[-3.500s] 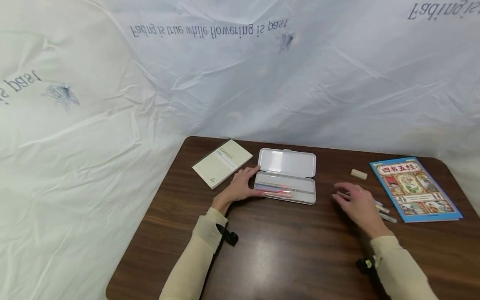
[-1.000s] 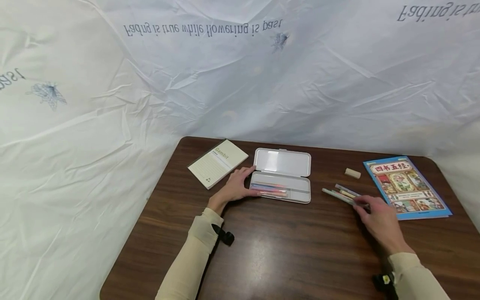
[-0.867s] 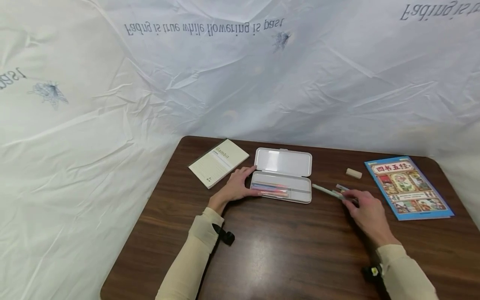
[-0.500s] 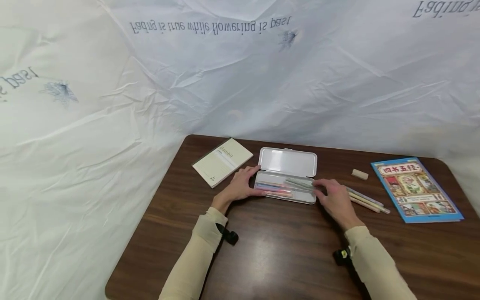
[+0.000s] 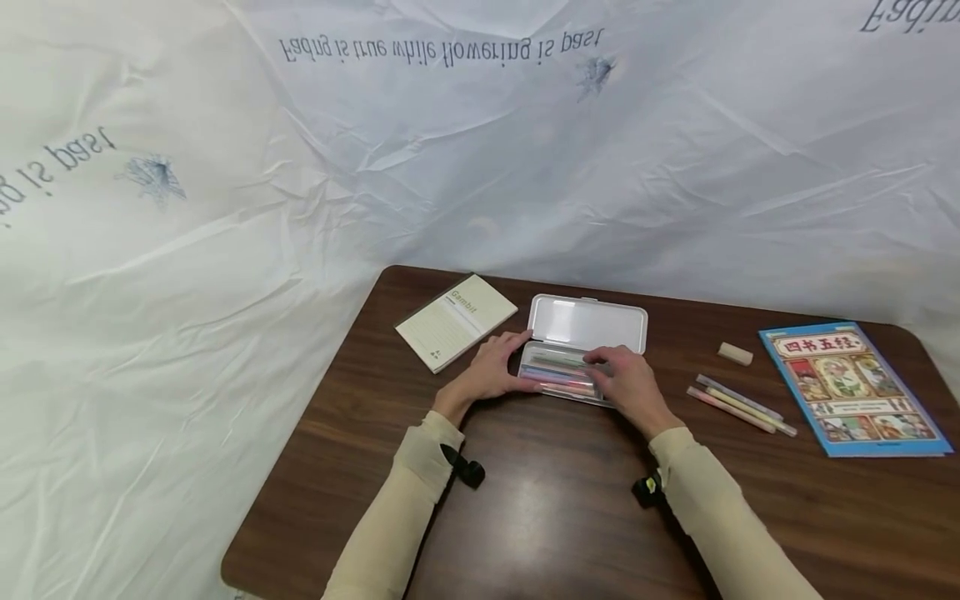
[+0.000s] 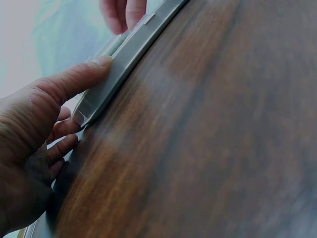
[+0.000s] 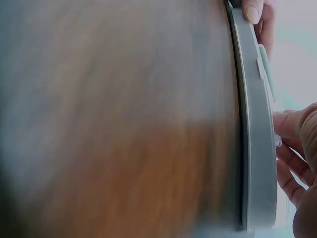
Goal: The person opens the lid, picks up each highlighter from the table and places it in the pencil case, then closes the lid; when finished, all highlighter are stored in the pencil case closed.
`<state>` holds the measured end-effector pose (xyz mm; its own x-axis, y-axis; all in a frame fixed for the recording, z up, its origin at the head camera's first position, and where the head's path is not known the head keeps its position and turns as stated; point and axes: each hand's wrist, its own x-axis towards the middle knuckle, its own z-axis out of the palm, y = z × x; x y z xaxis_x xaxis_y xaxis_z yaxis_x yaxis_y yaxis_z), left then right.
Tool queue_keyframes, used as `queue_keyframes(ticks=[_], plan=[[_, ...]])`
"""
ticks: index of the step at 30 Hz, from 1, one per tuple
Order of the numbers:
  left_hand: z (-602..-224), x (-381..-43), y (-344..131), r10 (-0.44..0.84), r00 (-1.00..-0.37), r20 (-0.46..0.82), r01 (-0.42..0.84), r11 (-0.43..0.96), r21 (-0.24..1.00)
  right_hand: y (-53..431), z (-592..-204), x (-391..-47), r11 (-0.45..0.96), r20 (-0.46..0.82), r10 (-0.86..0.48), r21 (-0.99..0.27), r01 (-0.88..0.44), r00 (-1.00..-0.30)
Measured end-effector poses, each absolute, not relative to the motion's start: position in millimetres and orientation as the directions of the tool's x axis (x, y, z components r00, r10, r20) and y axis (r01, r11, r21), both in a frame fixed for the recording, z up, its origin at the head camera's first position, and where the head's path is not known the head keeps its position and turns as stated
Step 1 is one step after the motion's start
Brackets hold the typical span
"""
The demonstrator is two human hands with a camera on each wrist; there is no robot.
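Observation:
A white pencil case (image 5: 588, 325) lies with its lid flipped back. Several coloured pens (image 5: 558, 384) rest in its long compartment. My left hand (image 5: 487, 371) holds the case's left end, thumb on the front wall; the left wrist view shows the thumb (image 6: 84, 77) against the case wall (image 6: 129, 52). Over the case's right part, my right hand (image 5: 630, 385) pinches a pale green pen (image 5: 558, 360) that lies along the compartment. In the right wrist view, my right thumb and fingers hold its clear end just above the case wall (image 7: 260, 168).
To the right on the brown table (image 5: 525, 517) lie three pens: purple (image 5: 738, 397), yellow (image 5: 750, 407) and pink (image 5: 731, 410). Behind them is a beige eraser (image 5: 735, 354), with a blue-edged booklet (image 5: 855, 387) further right. A cream notebook (image 5: 457, 321) lies left of the case.
My right hand has gone from the loose pens on the right to the pencil case, bringing the pale green pen into it. My left hand keeps its hold on the case's left end.

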<state>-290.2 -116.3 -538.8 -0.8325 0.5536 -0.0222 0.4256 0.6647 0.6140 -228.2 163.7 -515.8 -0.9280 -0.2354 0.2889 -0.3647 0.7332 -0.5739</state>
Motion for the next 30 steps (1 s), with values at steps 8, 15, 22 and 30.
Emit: queue_keyframes(ticks=[8,15,22,30], plan=[[-540.3,-289.4,-114.8,0.549,-0.836,-0.019,0.424,0.666,0.614,156.9,-515.5,-234.5,0.752,0.242,-0.234,-0.568,-0.333,-0.942],[-538.5,-289.9,-115.8,0.551,-0.835,-0.012,0.425,0.657,0.623,157.9,-516.6,-237.7,0.759,0.213,-0.232,-0.570,-0.314,-0.949],[-536.0,-288.4,-116.5,0.548,-0.836,-0.019,0.414,0.654,0.634,158.2,-517.2,-238.5,0.754,0.206,-0.238,-0.577,-0.314,-0.949],[-535.6,-289.5,-115.8,0.556,-0.831,-0.020,0.420,0.651,0.632,159.7,-519.7,-239.8,0.761,0.205,-0.251,-0.562,-0.323,-0.946]])
